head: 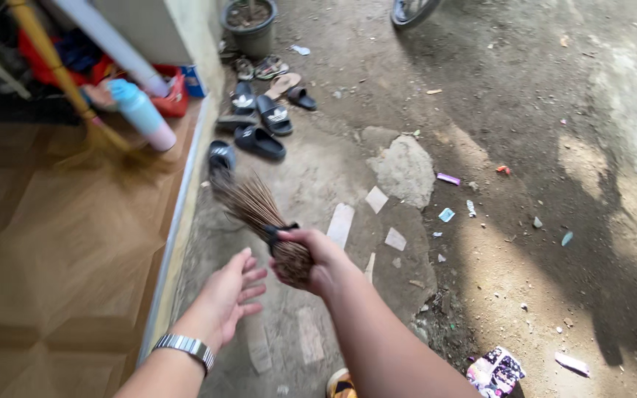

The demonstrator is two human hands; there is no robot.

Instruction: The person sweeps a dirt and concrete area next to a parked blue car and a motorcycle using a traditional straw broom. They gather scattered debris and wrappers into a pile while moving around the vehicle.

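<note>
Right hand (317,262) grips bound end of stick broom (259,214), bristles fanned up-left toward dark slides (259,125) along floor edge. Left hand (231,295) empty, fingers spread, just beside right hand, not touching broom; metal watch (184,346) on wrist. Paper scraps (377,199) scattered over dirt ground (525,110). Soft broom (75,96) and blue-pink bottle (141,114) on wooden floor (53,243).

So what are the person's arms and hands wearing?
Both arms are bare, with no sleeves showing and no gloves on either hand. The left hand has a silver metal-link wristwatch band around its wrist. The right hand and its forearm wear nothing at all. No rings can be seen on the fingers.
</note>
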